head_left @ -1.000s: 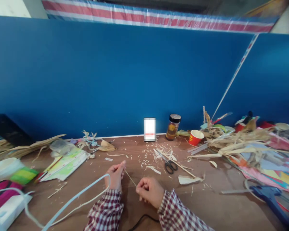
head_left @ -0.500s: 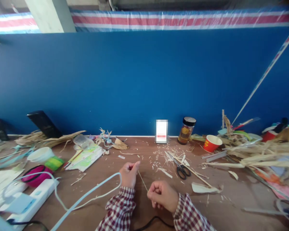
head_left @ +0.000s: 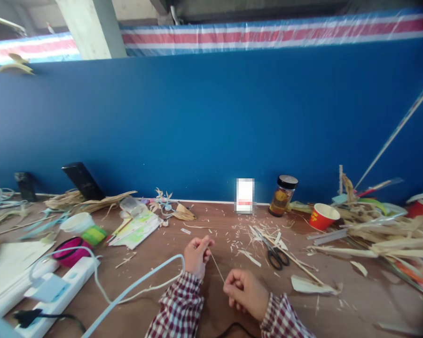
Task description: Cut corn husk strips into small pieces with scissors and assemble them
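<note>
My left hand (head_left: 196, 256) and my right hand (head_left: 245, 293) pinch the two ends of a thin pale straw strip (head_left: 217, 267) stretched between them just above the brown table (head_left: 155, 263). Both wrists wear red-and-white checked sleeves. A light blue cord (head_left: 141, 281) curves past my left wrist. Black-handled scissors (head_left: 275, 256) lie among straw shavings a little beyond my right hand.
A red paper cup (head_left: 322, 217) and a dark-lidded jar (head_left: 283, 195) stand near the blue partition. Dried husk strips (head_left: 384, 230) pile at the right. At the left are a white power strip (head_left: 59, 291), a pink object (head_left: 68, 246), a white cup (head_left: 78, 222) and coloured papers (head_left: 136, 230).
The view has swung left and slightly up, revealing more of the left side of the table. My hands keep holding the strip, still in the same pose.
</note>
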The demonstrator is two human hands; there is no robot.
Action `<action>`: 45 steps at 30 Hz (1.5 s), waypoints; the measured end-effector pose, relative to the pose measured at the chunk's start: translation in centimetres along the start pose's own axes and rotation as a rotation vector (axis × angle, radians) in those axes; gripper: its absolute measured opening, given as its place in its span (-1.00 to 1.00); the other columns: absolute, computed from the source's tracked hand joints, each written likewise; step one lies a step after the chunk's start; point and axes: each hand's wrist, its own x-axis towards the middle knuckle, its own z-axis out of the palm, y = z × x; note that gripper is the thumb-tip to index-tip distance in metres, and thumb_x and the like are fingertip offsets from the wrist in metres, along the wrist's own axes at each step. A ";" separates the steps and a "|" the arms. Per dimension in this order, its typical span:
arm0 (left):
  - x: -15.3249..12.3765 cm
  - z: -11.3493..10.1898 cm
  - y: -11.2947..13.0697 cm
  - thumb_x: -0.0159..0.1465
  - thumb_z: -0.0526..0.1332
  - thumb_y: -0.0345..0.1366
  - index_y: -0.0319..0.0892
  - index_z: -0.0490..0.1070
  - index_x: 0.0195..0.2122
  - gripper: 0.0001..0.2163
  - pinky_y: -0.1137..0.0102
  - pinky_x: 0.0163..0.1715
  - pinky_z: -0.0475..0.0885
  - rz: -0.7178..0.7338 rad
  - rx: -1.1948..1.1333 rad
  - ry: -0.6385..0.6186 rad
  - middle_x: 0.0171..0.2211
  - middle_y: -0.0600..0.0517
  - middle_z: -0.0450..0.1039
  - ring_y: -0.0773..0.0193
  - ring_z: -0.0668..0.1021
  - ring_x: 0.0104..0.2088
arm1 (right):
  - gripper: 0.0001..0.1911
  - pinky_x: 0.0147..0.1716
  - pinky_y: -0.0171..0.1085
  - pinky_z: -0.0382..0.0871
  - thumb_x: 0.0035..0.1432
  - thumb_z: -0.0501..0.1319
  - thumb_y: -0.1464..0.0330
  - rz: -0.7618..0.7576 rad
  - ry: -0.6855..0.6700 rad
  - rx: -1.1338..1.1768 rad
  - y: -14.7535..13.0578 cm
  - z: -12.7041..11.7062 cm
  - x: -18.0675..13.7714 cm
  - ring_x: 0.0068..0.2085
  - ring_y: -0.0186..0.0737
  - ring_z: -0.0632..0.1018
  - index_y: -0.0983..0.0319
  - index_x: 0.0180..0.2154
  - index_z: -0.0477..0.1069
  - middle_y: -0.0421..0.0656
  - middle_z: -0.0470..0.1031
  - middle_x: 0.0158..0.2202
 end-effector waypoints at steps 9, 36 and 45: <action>-0.7 0.2 0.8 0.02 0.23 -0.60 -0.33 0.42 -0.33 -0.82 0.59 -0.37 0.45 -0.199 -0.166 -0.161 -0.41 -0.08 0.51 0.36 0.55 -0.38 | -0.82 -0.74 -0.51 0.06 0.04 0.10 0.27 -0.057 0.071 0.007 0.2 -0.4 0.3 -0.72 -0.50 0.25 0.27 -0.45 0.25 -0.28 0.36 -0.67; 0.3 -0.5 -0.7 -0.11 0.31 -0.10 -0.23 0.24 -0.63 -0.68 0.58 -0.79 0.03 0.112 0.266 0.021 -0.70 0.14 0.33 0.55 0.21 -0.77 | -0.86 -0.66 -0.48 0.15 -0.02 0.10 0.40 -0.073 0.108 -0.141 -0.1 0.2 0.0 -0.68 -0.44 0.32 0.31 -0.38 0.37 -0.31 0.31 -0.72; -0.1 -0.9 -1.1 0.06 0.19 -0.15 -0.19 0.31 -0.63 -0.75 0.47 -0.53 0.19 0.610 0.842 0.091 -0.69 0.12 0.30 0.38 0.32 -0.61 | -0.77 -0.78 -0.51 0.00 -0.02 0.10 0.27 0.109 -0.014 0.000 -0.4 0.3 0.0 -0.76 -0.53 0.16 0.31 -0.35 0.30 -0.33 0.29 -0.72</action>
